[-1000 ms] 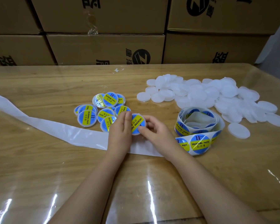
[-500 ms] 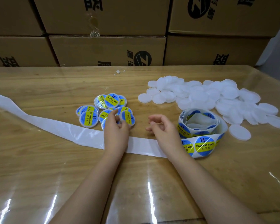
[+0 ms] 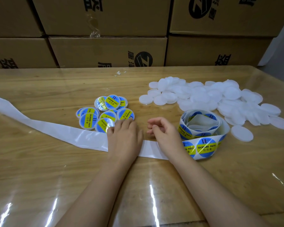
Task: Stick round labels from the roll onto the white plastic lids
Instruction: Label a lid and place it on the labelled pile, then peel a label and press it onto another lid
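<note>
The left hand [image 3: 124,136] lies flat, fingers straight, on the empty backing strip [image 3: 56,133]. Its fingertips touch the nearest labelled lids [image 3: 105,112] and partly hide two of them. The right hand [image 3: 164,133] is just beside it, fingers loosely curled, holding nothing visible; its palm is hidden. The label roll [image 3: 202,126] stands just right of this hand. The plain white lids [image 3: 211,99] are heaped toward the far right corner of the worktop [image 3: 39,177], overlapping, so their count is unclear. The strip is cut off at the left edge. Bare wood shows between the two heaps and along the near edge.
</note>
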`<state>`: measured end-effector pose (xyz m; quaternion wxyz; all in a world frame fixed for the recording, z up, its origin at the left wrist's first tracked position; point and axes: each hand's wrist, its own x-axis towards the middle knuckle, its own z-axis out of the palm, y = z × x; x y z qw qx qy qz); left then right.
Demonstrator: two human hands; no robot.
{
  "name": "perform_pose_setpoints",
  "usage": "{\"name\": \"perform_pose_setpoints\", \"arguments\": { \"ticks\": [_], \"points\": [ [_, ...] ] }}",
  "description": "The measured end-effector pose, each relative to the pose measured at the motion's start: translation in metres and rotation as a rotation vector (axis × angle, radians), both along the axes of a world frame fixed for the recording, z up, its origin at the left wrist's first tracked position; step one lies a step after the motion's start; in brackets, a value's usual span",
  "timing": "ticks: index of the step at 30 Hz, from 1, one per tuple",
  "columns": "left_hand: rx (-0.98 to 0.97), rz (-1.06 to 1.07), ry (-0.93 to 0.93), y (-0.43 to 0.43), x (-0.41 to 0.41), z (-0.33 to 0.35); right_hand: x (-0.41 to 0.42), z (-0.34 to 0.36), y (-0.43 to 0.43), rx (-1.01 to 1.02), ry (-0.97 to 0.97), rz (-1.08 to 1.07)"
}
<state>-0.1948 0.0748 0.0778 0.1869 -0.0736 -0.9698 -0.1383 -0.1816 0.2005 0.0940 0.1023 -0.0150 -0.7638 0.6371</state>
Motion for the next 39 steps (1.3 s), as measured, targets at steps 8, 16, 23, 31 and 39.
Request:
{"name": "perform_pose_setpoints", "arguments": {
  "ticks": [8, 16, 23, 31, 39],
  "points": [
    [0.246, -0.294, -0.012, 0.002, 0.006, 0.015, 0.001, -0.003, 0.000, -0.013, 0.024, -0.017],
    [0.375, -0.502, -0.077, 0.005, 0.012, 0.015, 0.013, 0.014, 0.004, 0.395, 0.349, -0.073],
    [0.062, -0.591, -0.140, 0.005, 0.016, 0.015, 0.010, 0.041, 0.030, 0.725, 0.193, -0.129],
    [0.100, -0.523, -0.087, -0.010, 0.016, 0.022, 0.018, 0.034, 0.062, 1.080, 0.212, -0.079],
    [-0.100, -0.416, 0.112, -0.006, 0.021, 0.027, 0.025, 0.026, 0.101, 0.821, 0.428, -0.347]
  ]
}}
